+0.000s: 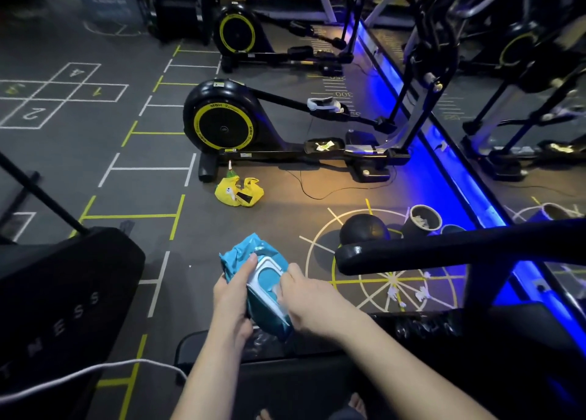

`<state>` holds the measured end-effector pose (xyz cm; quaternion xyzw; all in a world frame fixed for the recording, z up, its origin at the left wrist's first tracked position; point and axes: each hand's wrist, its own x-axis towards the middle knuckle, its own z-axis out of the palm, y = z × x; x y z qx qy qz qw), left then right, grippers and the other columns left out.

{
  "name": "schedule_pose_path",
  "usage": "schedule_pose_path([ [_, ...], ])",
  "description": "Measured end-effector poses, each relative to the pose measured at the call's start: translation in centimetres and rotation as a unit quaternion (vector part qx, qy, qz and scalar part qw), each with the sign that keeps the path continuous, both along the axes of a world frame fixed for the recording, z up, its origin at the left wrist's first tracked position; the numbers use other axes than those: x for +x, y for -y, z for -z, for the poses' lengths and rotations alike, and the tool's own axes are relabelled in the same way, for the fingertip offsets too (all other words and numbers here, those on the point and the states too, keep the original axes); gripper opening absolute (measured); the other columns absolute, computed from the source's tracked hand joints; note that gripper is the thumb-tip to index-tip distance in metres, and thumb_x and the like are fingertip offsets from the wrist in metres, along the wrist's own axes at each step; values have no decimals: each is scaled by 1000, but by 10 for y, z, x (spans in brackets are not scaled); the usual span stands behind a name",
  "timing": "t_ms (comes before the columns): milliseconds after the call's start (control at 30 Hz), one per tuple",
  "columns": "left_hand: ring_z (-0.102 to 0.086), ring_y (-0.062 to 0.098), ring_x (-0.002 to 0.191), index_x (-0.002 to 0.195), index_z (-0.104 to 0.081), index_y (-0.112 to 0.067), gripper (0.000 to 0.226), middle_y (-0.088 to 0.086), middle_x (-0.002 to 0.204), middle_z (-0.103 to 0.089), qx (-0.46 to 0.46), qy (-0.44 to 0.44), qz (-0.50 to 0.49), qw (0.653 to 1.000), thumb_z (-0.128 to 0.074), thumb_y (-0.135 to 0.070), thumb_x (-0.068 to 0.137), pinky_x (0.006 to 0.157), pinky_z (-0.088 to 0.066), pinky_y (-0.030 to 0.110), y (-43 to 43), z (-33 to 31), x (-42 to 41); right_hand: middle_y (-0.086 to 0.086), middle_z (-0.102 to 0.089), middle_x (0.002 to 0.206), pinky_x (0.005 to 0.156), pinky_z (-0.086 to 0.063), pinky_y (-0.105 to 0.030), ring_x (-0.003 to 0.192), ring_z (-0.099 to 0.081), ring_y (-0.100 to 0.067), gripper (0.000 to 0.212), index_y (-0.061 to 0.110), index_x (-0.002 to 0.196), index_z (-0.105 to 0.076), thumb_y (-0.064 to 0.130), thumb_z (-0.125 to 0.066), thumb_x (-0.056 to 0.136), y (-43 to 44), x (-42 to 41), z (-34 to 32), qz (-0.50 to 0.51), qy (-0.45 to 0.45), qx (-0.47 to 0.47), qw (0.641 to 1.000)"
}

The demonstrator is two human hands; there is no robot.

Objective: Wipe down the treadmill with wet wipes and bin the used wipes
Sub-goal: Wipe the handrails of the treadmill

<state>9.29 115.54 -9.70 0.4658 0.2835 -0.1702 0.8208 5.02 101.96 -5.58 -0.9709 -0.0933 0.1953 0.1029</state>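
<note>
Teal soft-plastic wet-wipe pack (253,280), white flip lid open. It is held in the air at lower centre of view, above the dark rubber gym floor (196,229).
Left hand (233,296) grips the pack from its 9 o'clock side, fingers wrapped round the body and thumb on the lid frame.
Right hand (304,296) is at the pack's 3 o'clock, fingers curled into the dispensing slot. A pale wipe edge shows there; cannot tell whether it is pinched.

Progress (judgement): drawing a wipe.
- No wipe is free in either hand, and nothing touches the treadmill.
- Dark round bin (423,219), at 2 o'clock from the pack, holds crumpled white scraps, so some wipes seem binned.
- Small white scraps (393,292) lie loose on the floor at 3 o'clock.
- Left to do: pull a wipe, wipe the surfaces, bin it.

Edges and room:
- Black treadmill handrail (444,251) runs off toward 3 o'clock, its rounded end near the right hand; a sideways pull risks a knock.
- Black medicine ball (363,229) sits just beside the bin.
- Floor is open toward 12 o'clock as far as a crumpled yellow plastic bag (239,193).
- Black padded machine (63,292) at 9 o'clock, well apart.
- White cable (95,372) at 7 o'clock.
</note>
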Motion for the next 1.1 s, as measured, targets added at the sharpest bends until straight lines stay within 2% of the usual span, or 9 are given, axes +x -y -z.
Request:
schedule_pose_path([
  [300, -79, 27, 77, 126, -68, -2, 45, 16, 103, -80, 39, -29, -17, 999, -82, -26, 91, 54, -61, 33, -3, 7, 10, 2, -49, 107, 82, -45, -27, 81, -53, -9, 11, 30, 96, -46, 25, -44, 106, 40, -19, -3, 107, -22, 344, 932],
  [500, -80, 25, 79, 127, -68, -4, 42, 13, 102, -81, 33, -19, 5, 999, -81, -25, 93, 65, -61, 35, 17, 0, 8, -3, -58, 64, 58, -40, -32, 58, -45, -21, 14, 12, 97, -45, 20, -43, 108, 41, -19, 6, 332, 9, 534, 777],
  [667, -78, 15, 69, 127, -67, -6, 32, 11, 105, -78, 27, 33, -11, 999, -75, -16, 98, 52, -58, 26, 49, -23, 0, -2, -55, 67, 49, -39, -18, 55, -45, -10, 10, 5, 104, -54, 15, -52, 104, 65, -27, -19, 470, 89, 691, 541],
  [733, -78, 14, 72, 126, -68, -7, 31, 9, 105, -79, 19, 50, -2, 999, -75, -17, 98, 54, -58, 25, 68, -32, -1, -2, -54, 69, 48, -39, -19, 54, -43, -9, 24, 5, 110, -58, 25, -62, 97, 83, -38, -30, 481, 64, 721, 494],
  [767, -78, 14, 75, 126, -69, -8, 31, 8, 105, -79, 17, 59, 8, 998, -76, -18, 97, 57, -59, 25, 80, -35, -2, -2, -53, 70, 48, -38, -20, 53, -43, -9, 34, 6, 112, -61, 29, -71, 89, 95, -46, -34, 474, 46, 712, 516],
  [833, -79, 17, 83, 123, -71, -12, 29, 6, 106, -80, 29, 81, 33, 996, -77, -20, 96, 66, -61, 29, 102, -40, -5, -1, -52, 69, 52, -37, -20, 53, -43, -8, 47, 12, 116, -65, 23, -87, 75, 118, -64, -42, 425, 13, 616, 663],
  [933, -78, 23, 97, 115, -72, -19, 23, 3, 108, -80, 76, 122, 51, 988, -80, -25, 94, 82, -61, 38, 134, -38, -14, 10, -61, 70, 61, -38, -19, 61, -51, -1, 22, 18, 97, -78, 21, -87, 78, 155, -92, -56, 357, 45, 403, 842],
  [1033, -76, 25, 99, 105, -69, -26, 19, 1, 106, -77, 126, 164, 43, 977, -82, -30, 92, 89, -62, 45, 174, -41, -22, 12, -74, 83, 75, -49, -20, 81, -67, 0, 8, 21, 89, -81, 29, -81, 85, 196, -116, -82, 329, 112, 347, 871],
  [1100, -74, 22, 96, 104, -66, -25, 18, -1, 104, -74, 125, 176, 20, 976, -81, -29, 94, 85, -61, 40, 203, -47, -27, 9, -73, 76, 67, -47, -18, 72, -64, -1, 4, 17, 86, -81, 19, -78, 87, 225, -129, -97, 356, 156, 417, 822],
])
